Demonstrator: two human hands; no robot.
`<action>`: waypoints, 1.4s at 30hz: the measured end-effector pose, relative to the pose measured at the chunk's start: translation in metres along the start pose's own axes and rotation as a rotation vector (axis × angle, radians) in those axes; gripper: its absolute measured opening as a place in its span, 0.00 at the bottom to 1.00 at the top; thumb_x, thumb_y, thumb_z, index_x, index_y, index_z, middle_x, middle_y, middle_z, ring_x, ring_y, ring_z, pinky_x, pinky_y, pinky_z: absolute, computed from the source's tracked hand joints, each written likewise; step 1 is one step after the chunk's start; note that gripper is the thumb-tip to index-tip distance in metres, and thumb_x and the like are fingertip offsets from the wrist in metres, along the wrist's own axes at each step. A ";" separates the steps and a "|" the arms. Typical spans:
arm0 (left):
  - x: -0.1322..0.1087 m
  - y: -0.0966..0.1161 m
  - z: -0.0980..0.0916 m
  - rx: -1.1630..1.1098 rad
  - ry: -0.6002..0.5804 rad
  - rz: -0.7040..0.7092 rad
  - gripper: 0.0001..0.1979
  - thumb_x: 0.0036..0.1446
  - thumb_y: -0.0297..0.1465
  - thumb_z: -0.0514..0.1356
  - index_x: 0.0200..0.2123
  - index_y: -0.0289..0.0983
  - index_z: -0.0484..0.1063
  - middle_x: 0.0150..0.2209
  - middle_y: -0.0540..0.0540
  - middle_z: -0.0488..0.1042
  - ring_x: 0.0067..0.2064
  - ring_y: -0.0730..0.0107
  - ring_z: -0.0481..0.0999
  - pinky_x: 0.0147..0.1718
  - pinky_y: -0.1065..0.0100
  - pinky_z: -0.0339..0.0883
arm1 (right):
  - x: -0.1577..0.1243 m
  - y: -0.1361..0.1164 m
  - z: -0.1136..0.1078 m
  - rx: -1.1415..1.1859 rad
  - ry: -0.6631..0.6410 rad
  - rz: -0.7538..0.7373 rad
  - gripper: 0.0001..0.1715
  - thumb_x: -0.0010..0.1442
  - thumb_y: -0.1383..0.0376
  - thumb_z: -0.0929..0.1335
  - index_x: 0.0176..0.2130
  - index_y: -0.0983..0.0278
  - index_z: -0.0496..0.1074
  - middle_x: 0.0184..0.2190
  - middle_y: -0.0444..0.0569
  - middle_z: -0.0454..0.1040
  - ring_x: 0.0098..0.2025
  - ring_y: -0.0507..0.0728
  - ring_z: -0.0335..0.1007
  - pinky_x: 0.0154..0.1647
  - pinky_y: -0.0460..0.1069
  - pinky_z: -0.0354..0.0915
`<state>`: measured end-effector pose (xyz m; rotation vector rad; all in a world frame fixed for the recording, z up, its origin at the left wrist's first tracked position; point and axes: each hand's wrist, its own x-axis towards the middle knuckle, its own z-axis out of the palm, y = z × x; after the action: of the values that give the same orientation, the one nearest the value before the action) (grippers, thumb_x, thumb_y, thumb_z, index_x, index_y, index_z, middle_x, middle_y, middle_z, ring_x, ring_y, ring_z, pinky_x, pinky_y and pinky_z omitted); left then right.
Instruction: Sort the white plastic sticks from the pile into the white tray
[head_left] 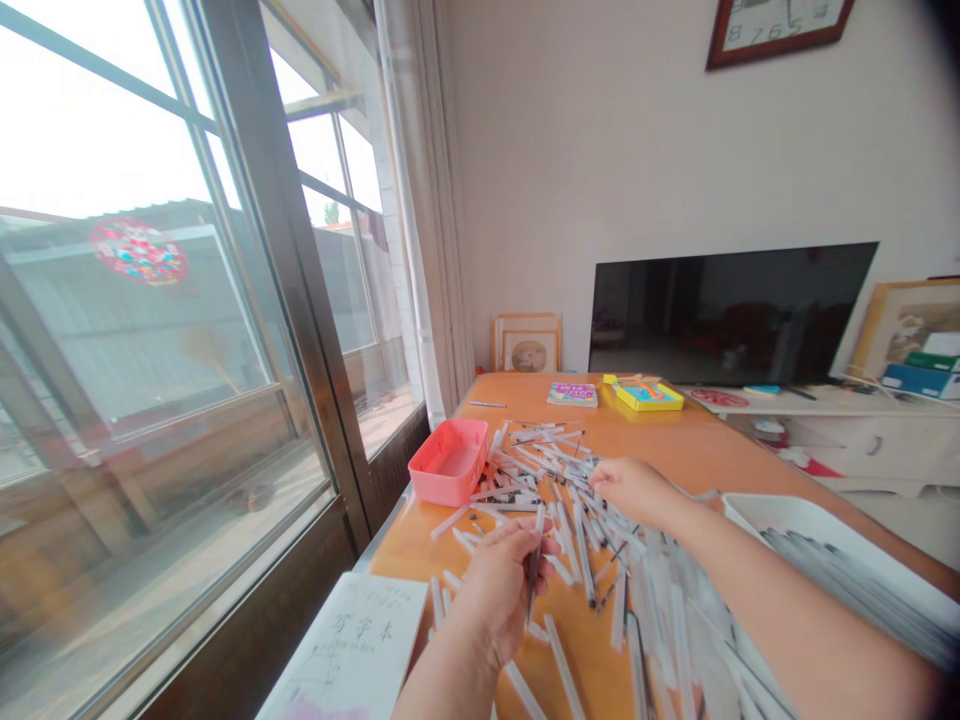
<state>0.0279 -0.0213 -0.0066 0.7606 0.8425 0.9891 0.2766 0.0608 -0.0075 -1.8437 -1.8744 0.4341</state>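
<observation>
One slim pen (536, 560) is clamped between the thumb and fingers of the left hand (504, 575), nearly upright, its top leaning slightly toward one o'clock. It looks light, stiff and smooth, likely to roll or slip in a loose pinch; thin plastic might crack if bent hard, so mid-barrel seems the safest hold. At two o'clock from that hand, the right hand (622, 487) is over the pile of loose pens (585, 560), fingers curled close together; whether they grip anything, I cannot tell. Those pens spread mostly from twelve to five o'clock, many crossing one another. At eleven, a pink box (448, 492) stands near the left edge of the surface (525, 396); a notebook (367, 645) lies at eight. Between two and three is a white tray (733, 510). Open room lies at twelve, beyond the pile, and at two, past the right hand.
</observation>
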 end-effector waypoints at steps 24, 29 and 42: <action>-0.001 0.000 0.001 -0.012 0.010 -0.003 0.15 0.49 0.28 0.59 0.42 0.30 0.74 0.29 0.43 0.75 0.24 0.75 0.67 0.24 0.72 0.51 | 0.071 -0.019 0.038 -0.226 -0.180 -0.013 0.11 0.65 0.61 0.69 0.44 0.65 0.74 0.44 0.50 0.76 0.44 0.57 0.73 0.46 0.54 0.71; -0.003 0.001 0.002 -0.031 -0.023 -0.009 0.14 0.48 0.29 0.62 0.40 0.31 0.74 0.30 0.43 0.75 0.25 0.75 0.67 0.24 0.71 0.52 | 0.044 -0.036 0.023 -0.016 -0.123 -0.055 0.02 0.54 0.71 0.69 0.31 0.65 0.71 0.27 0.45 0.74 0.33 0.54 0.70 0.32 0.46 0.62; -0.015 -0.006 0.008 0.147 -0.317 -0.023 0.11 0.52 0.30 0.61 0.38 0.31 0.77 0.31 0.43 0.76 0.26 0.76 0.67 0.27 0.72 0.53 | -0.097 -0.055 -0.044 0.865 -0.235 -0.025 0.11 0.59 0.61 0.71 0.40 0.66 0.75 0.28 0.43 0.72 0.28 0.48 0.64 0.28 0.43 0.60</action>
<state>0.0321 -0.0387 -0.0040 1.0014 0.6503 0.7658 0.2521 -0.0421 0.0478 -1.2063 -1.4669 1.2597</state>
